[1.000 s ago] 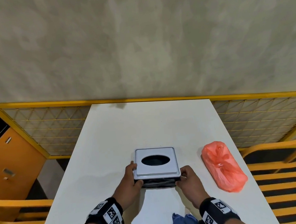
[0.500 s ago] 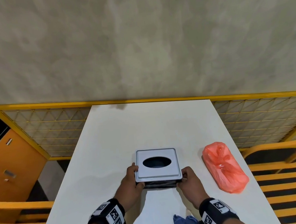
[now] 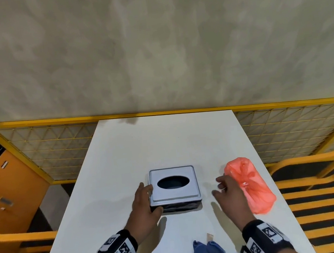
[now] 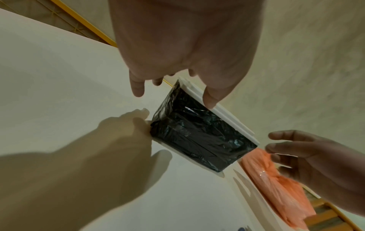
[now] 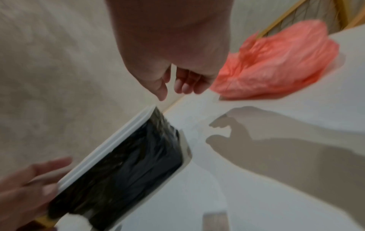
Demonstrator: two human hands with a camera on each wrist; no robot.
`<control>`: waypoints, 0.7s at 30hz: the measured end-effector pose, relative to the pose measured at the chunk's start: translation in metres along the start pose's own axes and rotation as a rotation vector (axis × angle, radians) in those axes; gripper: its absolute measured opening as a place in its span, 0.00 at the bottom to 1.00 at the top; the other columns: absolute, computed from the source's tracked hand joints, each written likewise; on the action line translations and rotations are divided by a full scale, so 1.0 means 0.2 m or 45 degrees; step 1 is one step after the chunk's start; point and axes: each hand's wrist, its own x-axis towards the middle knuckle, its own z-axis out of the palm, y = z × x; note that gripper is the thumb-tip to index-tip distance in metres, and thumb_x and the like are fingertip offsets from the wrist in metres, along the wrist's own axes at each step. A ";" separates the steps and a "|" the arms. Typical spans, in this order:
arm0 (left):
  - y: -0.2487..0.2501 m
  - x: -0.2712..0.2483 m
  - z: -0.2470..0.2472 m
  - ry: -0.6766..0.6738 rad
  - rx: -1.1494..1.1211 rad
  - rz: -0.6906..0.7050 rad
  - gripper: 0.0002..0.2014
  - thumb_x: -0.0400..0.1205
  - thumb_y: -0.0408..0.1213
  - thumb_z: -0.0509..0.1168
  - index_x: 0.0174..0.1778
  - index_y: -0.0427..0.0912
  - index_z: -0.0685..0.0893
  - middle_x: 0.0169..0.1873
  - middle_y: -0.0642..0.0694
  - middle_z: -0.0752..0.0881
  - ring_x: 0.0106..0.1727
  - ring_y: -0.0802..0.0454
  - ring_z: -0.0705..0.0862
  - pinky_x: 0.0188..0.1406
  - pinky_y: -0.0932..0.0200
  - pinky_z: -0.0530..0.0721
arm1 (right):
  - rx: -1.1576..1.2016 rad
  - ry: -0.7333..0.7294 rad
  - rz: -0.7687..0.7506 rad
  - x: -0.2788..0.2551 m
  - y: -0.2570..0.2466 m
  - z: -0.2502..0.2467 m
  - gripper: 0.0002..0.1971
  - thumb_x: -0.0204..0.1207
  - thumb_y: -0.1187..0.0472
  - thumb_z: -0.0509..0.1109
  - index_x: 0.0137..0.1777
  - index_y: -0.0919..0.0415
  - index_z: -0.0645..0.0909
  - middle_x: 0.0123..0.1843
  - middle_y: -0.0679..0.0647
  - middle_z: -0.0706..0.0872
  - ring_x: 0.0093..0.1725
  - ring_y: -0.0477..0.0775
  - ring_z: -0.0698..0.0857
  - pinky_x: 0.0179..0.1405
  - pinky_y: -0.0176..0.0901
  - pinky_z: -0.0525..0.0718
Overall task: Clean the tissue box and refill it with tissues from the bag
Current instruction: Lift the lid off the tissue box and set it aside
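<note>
The tissue box (image 3: 174,187) stands upright on the middle of the white table (image 3: 163,143); it has a pale grey lid with a dark oval opening and black wrapped sides (image 4: 199,137) (image 5: 122,168). My left hand (image 3: 148,198) rests against its left side, thumb at the near-left corner, fingers relaxed (image 4: 173,87). My right hand (image 3: 222,186) hovers off the box, between it and the orange-red plastic bag (image 3: 250,185), fingers loosely spread and holding nothing (image 5: 173,89). The knotted bag (image 5: 276,62) lies on the table to the right.
A blue cloth (image 3: 208,251) lies at the table's near edge by my right wrist. Yellow mesh railing (image 3: 51,151) borders the table behind and on both sides. An orange cabinet (image 3: 10,194) stands at the far left.
My right hand has let go of the box's near-right corner and moved right toward the bag. The left hand's hold on the box has loosened. The box sits slightly farther from me.
</note>
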 end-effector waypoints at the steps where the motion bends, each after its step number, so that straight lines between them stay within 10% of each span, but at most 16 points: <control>1: 0.01 -0.01 0.00 0.040 0.002 0.015 0.34 0.82 0.37 0.68 0.82 0.54 0.60 0.87 0.51 0.50 0.86 0.54 0.53 0.76 0.60 0.57 | -0.098 0.107 -0.025 0.02 0.02 -0.06 0.17 0.70 0.68 0.77 0.58 0.57 0.81 0.50 0.56 0.83 0.49 0.57 0.82 0.44 0.38 0.79; 5: 0.07 -0.04 0.01 0.147 0.067 0.076 0.31 0.79 0.46 0.69 0.77 0.61 0.65 0.84 0.53 0.56 0.82 0.52 0.57 0.75 0.55 0.59 | -0.519 0.423 0.157 0.10 0.14 -0.28 0.32 0.64 0.54 0.81 0.68 0.57 0.78 0.64 0.62 0.81 0.63 0.68 0.79 0.59 0.63 0.80; 11: 0.18 -0.09 0.09 0.181 0.141 0.218 0.29 0.72 0.61 0.56 0.72 0.66 0.69 0.76 0.60 0.64 0.75 0.54 0.65 0.71 0.51 0.64 | -0.540 0.083 0.452 0.12 0.43 -0.40 0.57 0.54 0.34 0.78 0.82 0.48 0.55 0.78 0.59 0.71 0.75 0.66 0.71 0.67 0.70 0.76; 21: 0.43 -0.12 0.37 -0.248 0.005 0.427 0.23 0.80 0.49 0.67 0.67 0.70 0.66 0.67 0.69 0.69 0.67 0.69 0.74 0.65 0.68 0.76 | -0.586 0.112 0.631 -0.14 0.43 -0.29 0.38 0.61 0.44 0.72 0.71 0.45 0.62 0.61 0.54 0.75 0.59 0.61 0.79 0.54 0.56 0.81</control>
